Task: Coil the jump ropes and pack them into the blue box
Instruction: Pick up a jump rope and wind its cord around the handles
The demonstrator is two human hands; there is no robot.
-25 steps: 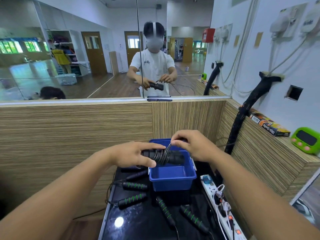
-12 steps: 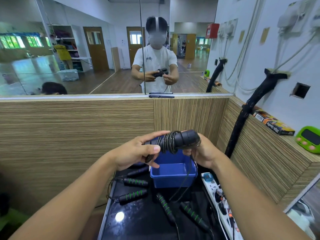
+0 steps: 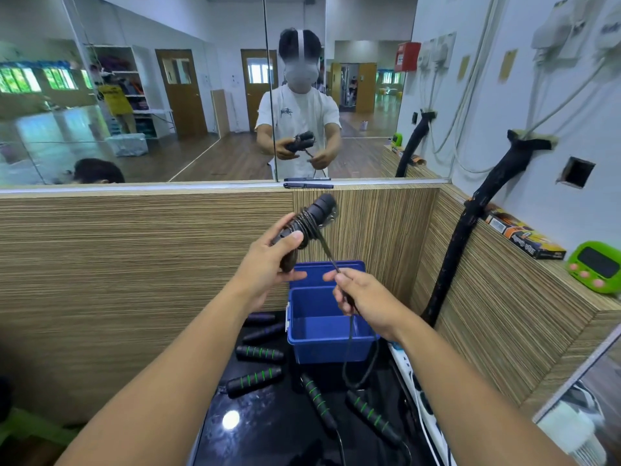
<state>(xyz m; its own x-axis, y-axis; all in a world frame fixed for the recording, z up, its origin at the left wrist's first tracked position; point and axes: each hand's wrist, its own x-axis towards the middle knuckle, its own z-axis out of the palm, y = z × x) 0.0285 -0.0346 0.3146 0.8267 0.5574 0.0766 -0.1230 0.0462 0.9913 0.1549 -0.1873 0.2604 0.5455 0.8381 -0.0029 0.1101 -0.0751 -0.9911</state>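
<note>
My left hand (image 3: 268, 264) grips the black handles of a jump rope (image 3: 314, 215), tilted up to the right, with several turns of cord wound around them. My right hand (image 3: 361, 297) pinches the loose cord (image 3: 327, 252) just below the coil; the rest of the cord hangs down past the blue box (image 3: 327, 341). The box stands open on the black table (image 3: 268, 432) below both hands, its inside bare as far as I can see. Several black handles with green rings (image 3: 255, 380) lie on the table left of and in front of the box.
A wood-grain partition (image 3: 134, 264) walls the table at back and right, with a mirror above it. A white power strip (image 3: 420, 398) lies along the table's right edge. A black padded pipe (image 3: 460, 237), a green timer (image 3: 594, 265) and a flat carton (image 3: 524, 237) are on the right ledge.
Both hands have lifted the wound handles up from over the box. My right hand let go of the handles' end and moved down along the cord, pulling it taut below the coil.
</note>
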